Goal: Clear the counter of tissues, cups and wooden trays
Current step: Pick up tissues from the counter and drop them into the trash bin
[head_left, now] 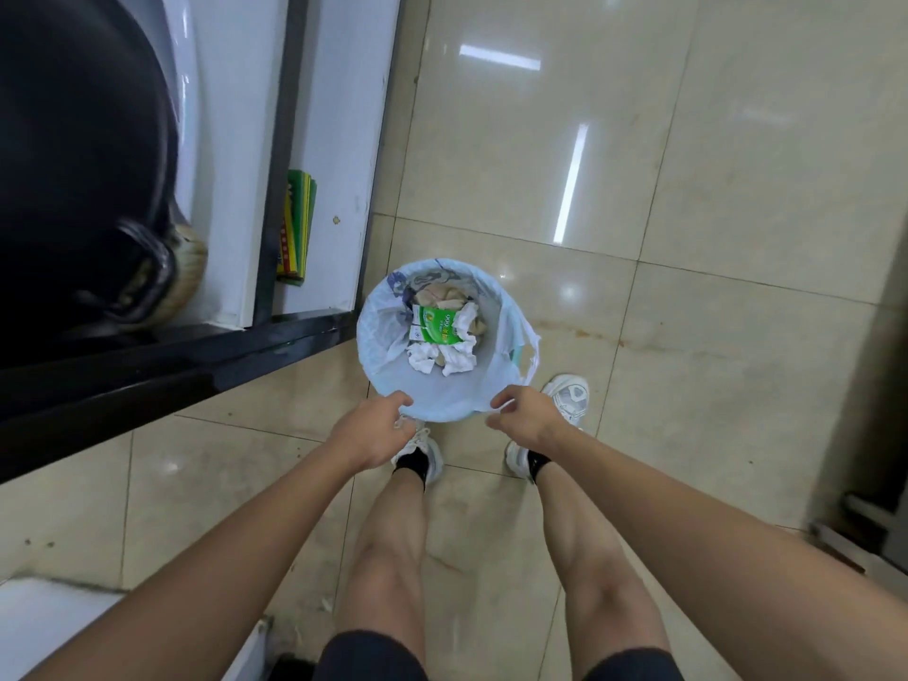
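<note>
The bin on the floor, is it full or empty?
Partly full: the bin holds crumpled tissues and a green packet low inside.

One lined bin (pixel 393 331); one green packet (pixel 437 326); two hands (pixel 376 430); two shoes (pixel 570 393)

Green booklets (pixel 296 227) on white shelf (pixel 339 140)
</note>
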